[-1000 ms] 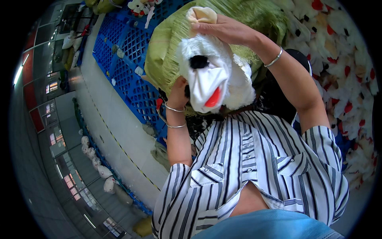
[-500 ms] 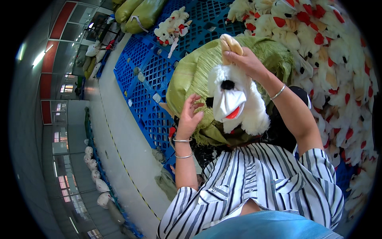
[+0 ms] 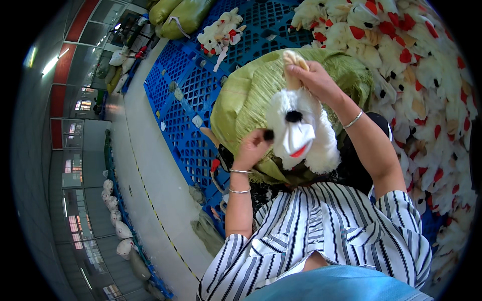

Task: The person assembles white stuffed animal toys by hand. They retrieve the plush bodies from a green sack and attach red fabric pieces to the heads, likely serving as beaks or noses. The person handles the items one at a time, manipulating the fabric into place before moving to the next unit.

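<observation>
A white fluffy plush animal head (image 3: 301, 130) with a black nose, a red mouth and a tan ear hangs in front of me. My right hand (image 3: 314, 78) grips it by the tan ear at the top. My left hand (image 3: 253, 148) pinches a small black round piece (image 3: 268, 135) against the left side of the plush face. Both wrists wear thin silver bangles. Behind the toy lies a large green woven sack (image 3: 251, 100).
Blue plastic lattice pallets (image 3: 186, 100) cover the floor ahead. A big heap of white, red and tan plush toys (image 3: 427, 75) fills the right side. Green sacks (image 3: 183, 15) and a small plush pile (image 3: 221, 32) lie farther off. A grey aisle (image 3: 150, 185) runs on the left.
The view has swung, so the toy sits lower and to the right. My left hand has come off the toy's underside and up to its face, now pinching the black piece.
</observation>
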Demonstrator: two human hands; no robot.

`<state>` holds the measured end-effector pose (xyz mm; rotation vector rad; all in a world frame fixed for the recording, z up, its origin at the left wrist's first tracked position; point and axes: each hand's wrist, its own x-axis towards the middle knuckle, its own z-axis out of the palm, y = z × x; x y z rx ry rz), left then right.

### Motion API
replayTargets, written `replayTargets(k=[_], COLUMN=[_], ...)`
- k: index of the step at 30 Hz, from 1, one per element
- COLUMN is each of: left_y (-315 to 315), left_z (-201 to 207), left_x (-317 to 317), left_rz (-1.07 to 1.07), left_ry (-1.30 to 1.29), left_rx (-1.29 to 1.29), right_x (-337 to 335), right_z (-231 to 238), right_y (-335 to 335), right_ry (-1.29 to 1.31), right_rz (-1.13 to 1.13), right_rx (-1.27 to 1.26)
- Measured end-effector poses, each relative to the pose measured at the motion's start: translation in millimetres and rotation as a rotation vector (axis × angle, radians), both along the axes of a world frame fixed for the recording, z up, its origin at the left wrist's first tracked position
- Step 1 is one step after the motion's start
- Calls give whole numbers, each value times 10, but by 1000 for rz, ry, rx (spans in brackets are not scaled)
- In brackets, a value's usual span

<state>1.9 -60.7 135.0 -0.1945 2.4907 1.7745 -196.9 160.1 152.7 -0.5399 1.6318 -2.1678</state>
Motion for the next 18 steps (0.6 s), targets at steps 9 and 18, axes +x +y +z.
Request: replayTargets(k=[9, 18], left_y=[-232, -2], left_z=[330, -227], left_x=[-4, -81], left_rz=[133, -64], left_ry=[166, -52], left_rx=[379, -182], right_x=[-22, -73], right_z=[-44, -39], right_y=[29, 57], right_ry=[61, 1], right_rz=[-68, -121], right_rx=[-62, -89])
